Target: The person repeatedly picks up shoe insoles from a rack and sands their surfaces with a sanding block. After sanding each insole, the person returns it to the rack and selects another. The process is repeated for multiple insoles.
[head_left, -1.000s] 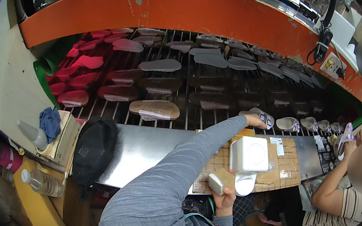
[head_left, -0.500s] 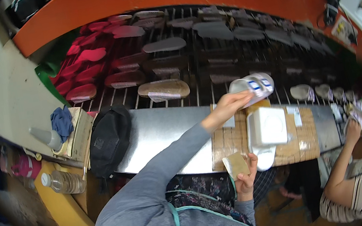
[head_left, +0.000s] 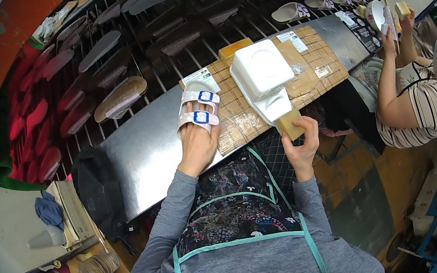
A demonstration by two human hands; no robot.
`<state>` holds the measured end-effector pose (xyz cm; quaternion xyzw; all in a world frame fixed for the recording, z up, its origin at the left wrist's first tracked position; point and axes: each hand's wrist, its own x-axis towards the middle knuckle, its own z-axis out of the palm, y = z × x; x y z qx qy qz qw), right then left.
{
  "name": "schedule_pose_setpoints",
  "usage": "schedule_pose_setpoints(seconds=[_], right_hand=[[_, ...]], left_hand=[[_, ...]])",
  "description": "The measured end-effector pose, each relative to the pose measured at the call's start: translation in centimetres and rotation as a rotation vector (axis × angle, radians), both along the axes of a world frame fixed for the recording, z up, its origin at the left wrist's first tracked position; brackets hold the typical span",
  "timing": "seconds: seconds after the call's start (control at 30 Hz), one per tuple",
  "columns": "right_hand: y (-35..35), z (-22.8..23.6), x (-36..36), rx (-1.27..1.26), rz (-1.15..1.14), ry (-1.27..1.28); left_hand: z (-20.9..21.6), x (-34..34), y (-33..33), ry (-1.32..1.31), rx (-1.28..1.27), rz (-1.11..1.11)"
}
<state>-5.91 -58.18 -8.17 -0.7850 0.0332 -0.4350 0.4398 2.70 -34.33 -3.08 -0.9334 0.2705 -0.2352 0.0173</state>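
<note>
My left hand (head_left: 200,144) holds a pale sandal (head_left: 196,105) with two straps and blue buckles. Its fingers are tucked under the straps, and the sandal rests over the left end of the brown taped board (head_left: 329,65). Between the thumb and fingers of my right hand (head_left: 302,142) is a tan sponge block (head_left: 288,124), at the near lip of a white plastic dispenser (head_left: 263,67). Whether the sponge touches that lip I cannot tell. Behind the dispenser lies an orange-yellow block (head_left: 234,50).
Beyond the metal ledge (head_left: 143,155), a rack (head_left: 203,51) carries rows of soles and several pale sandals (head_left: 290,12). A black bag (head_left: 96,184) hangs at the left, near a plastic bottle (head_left: 97,269). On the right, a co-worker in a striped top (head_left: 422,115) holds a sponge and a shoe.
The sandal in my left hand has come back from the rack's edge to the board. My right hand has brought the sponge up to the dispenser's lip. The view has turned.
</note>
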Motion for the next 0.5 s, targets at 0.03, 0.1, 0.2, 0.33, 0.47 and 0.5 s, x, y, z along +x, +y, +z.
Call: schedule_pose_setpoints(seconds=[0.03,0.1,0.2,0.33,0.47,0.5], right_hand=[[0.1,0.3,-0.3,-0.012,0.007,0.006],[0.5,1.0,-0.5,0.310,0.124,-0.046],[1.9,2.9,-0.6,1.160,0.486,-0.196],[5.2,6.4,-0.1,0.712,0.743,-0.192],[6.5,9.2,1.6,0.142,0.458,-0.197],[6.8,9.5,1.7,0.044,0.464,-0.225]], left_hand=[[0.3,0.3,0.1,0.229,-0.536,-0.077],[1.1,0.7,0.4,0.876,-1.494,-0.103],[2.8,-0.2,1.4,1.382,-2.056,-0.523],[3.4,-2.6,-0.1,1.484,-2.189,-0.495],[2.6,-5.5,-1.0,1.455,-2.142,-0.470],[2.5,-5.9,-0.6,1.429,-2.092,-0.526]])
